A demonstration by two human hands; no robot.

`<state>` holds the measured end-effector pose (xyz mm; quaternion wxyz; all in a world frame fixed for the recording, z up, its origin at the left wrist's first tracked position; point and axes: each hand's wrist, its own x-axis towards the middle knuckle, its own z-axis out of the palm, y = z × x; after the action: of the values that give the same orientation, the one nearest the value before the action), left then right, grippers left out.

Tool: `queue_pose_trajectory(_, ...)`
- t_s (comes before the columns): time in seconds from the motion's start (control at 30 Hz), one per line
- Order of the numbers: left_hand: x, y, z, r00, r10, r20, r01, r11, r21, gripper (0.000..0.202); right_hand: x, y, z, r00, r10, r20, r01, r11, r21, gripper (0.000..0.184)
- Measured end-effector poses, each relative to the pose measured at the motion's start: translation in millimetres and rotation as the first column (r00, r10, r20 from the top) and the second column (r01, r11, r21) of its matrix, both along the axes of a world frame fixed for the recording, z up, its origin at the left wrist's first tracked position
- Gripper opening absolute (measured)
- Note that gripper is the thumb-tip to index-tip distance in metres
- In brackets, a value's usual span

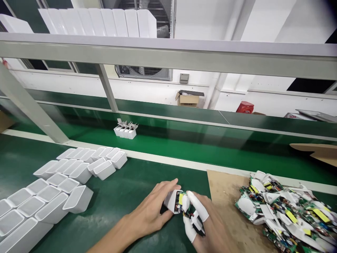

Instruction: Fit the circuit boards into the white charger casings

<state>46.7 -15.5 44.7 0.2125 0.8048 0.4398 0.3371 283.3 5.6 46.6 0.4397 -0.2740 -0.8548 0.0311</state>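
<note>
Near the front middle of the green bench, my left hand (150,207) is closed around a small white plastic case (170,201), its open end turned to the right. White covers sit on the thumb and a finger of my right hand (207,218), which grips a circuit board (186,203) with a yellow part and white pieces. The board's left end is at the mouth of the case; how deep it sits inside I cannot tell. A dark part with white pieces (196,223) shows between my right thumb and finger. My right palm is partly out of view.
Rows of empty white cases (50,192) stand at left. On brown cardboard (223,196) at right lies a heap of circuit boards (289,214). Beyond a pale rail, a bright green belt (168,146) carries a group of filled white cases (125,131). A metal shelf beam (168,58) crosses above.
</note>
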Motion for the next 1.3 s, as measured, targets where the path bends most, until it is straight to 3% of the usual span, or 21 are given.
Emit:
queue_pose_trajectory(0.4,3.2,-0.6,-1.5,1.0,0.005,0.005,-0.005,1.0,-0.007,0.088,0.6,-0.7,-4.9,0.999,0.006,0.032,-0.004,0.997,-0.072,0.067)
queue_pose_trajectory(0.57,8.7,-2.6,2.7,1.0,0.0,-0.02,0.0,1.0,0.023,0.098,0.0,-0.2,-3.6,0.999,0.045,0.03,-0.042,0.996,-0.085,0.061)
queue_pose_trajectory(0.67,6.5,-3.7,1.0,0.999,-0.034,0.032,0.035,0.999,-0.039,0.097,6.0,1.1,-0.8,0.998,0.053,-0.022,-0.057,0.972,-0.228,0.057)
queue_pose_trajectory(0.73,3.6,-4.1,-0.9,0.996,-0.032,0.088,0.04,0.996,-0.085,0.09,9.8,3.0,1.5,0.996,0.049,-0.072,-0.07,0.946,-0.317,0.045)
queue_pose_trajectory(0.83,0.5,-4.7,-0.3,0.984,0.001,0.181,0.033,0.982,-0.184,0.082,8.8,5.8,0.5,0.996,0.066,-0.068,-0.084,0.942,-0.325,0.037)
queue_pose_trajectory(0.93,-0.1,-6.1,3.1,0.956,0.015,0.292,0.076,0.951,-0.299,0.074,-0.3,7.8,-7.9,0.991,0.131,0.034,-0.114,0.945,-0.306,0.043)
queue_pose_trajectory(1.03,-0.4,-7.8,2.4,0.95,0.043,0.31,0.071,0.935,-0.346,0.07,-8.7,10.1,-16.4,0.98,0.195,0.049,-0.176,0.95,-0.258,0.044)
queue_pose_trajectory(1.17,-2.1,-9.0,-3.7,0.965,0.055,0.257,0.012,0.968,-0.252,0.089,-6.3,11.3,-13.0,0.988,0.155,0.014,-0.151,0.976,-0.154,0.038)
queue_pose_trajectory(1.3,-0.3,-9.1,-3.0,0.97,0.087,0.228,-0.06,0.99,-0.124,0.114,1.8,9.5,-6.0,0.992,0.122,0.045,-0.112,0.978,-0.174,0.035)
